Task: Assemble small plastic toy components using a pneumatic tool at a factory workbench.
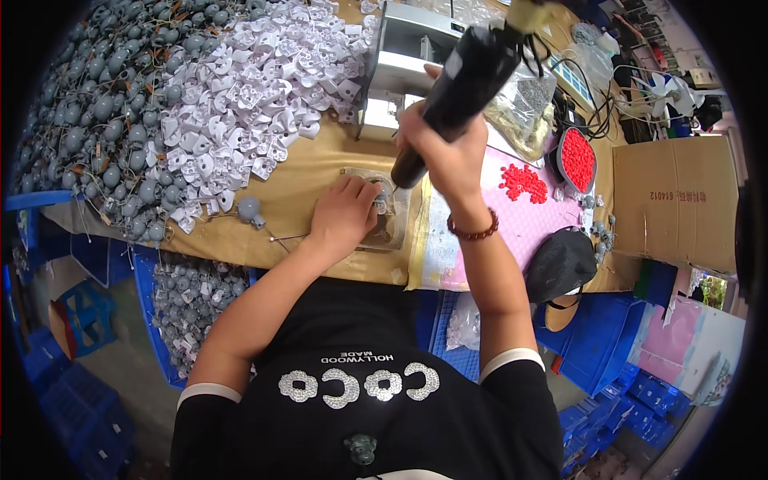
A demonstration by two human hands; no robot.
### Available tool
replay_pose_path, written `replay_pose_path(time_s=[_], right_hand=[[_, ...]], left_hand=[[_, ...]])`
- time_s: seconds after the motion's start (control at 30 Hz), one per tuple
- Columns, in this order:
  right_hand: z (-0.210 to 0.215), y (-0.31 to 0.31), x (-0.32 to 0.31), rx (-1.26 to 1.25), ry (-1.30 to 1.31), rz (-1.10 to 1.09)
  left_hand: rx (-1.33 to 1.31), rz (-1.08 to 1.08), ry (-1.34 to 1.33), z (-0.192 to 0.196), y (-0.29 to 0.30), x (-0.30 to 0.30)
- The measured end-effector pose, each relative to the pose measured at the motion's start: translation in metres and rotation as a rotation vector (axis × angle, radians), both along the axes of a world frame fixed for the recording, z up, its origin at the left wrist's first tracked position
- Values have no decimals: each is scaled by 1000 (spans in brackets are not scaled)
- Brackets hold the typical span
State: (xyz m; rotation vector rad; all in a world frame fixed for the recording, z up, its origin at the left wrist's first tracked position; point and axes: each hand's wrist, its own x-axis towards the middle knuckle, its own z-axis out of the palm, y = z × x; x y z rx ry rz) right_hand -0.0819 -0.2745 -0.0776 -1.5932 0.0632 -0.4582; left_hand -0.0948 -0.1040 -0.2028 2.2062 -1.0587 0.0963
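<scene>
My right hand [448, 156] is closed around the black body of an electric screwdriver [474, 74], which slants down toward a small grey plastic part [385, 197]. Bent fingers of my left hand [342, 214] hold that part on a clear, flat fixture block [398, 234] at the table's front. The screwdriver's tip ends right beside the left fingertips; whether it touches the part I cannot tell. A round grey piece with a wire [250, 210] lies left of my left hand.
White plastic pieces [248, 96] and grey round parts with wires [104, 120] are heaped at left. A silver machine [404, 60] stands behind the fixture. To the right are red pieces [524, 184], a bowl of red pieces [577, 160], a black cap [562, 264] and a cardboard box [676, 204].
</scene>
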Motion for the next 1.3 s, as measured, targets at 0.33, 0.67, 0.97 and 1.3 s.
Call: replay_pose_path(time_s=[0.33, 0.67, 0.97, 1.3], right_hand=[[-25, 20, -34, 20, -108, 53], [-30, 18, -44, 18, -157, 113], [-34, 14, -43, -72, -204, 104], [-36, 14, -44, -50, -214, 127]], left_hand=[[50, 25, 9, 2, 0, -1], [-33, 21, -25, 1, 0, 1], [-34, 8, 0, 3, -2, 1], [-11, 13, 28, 2, 1, 3]])
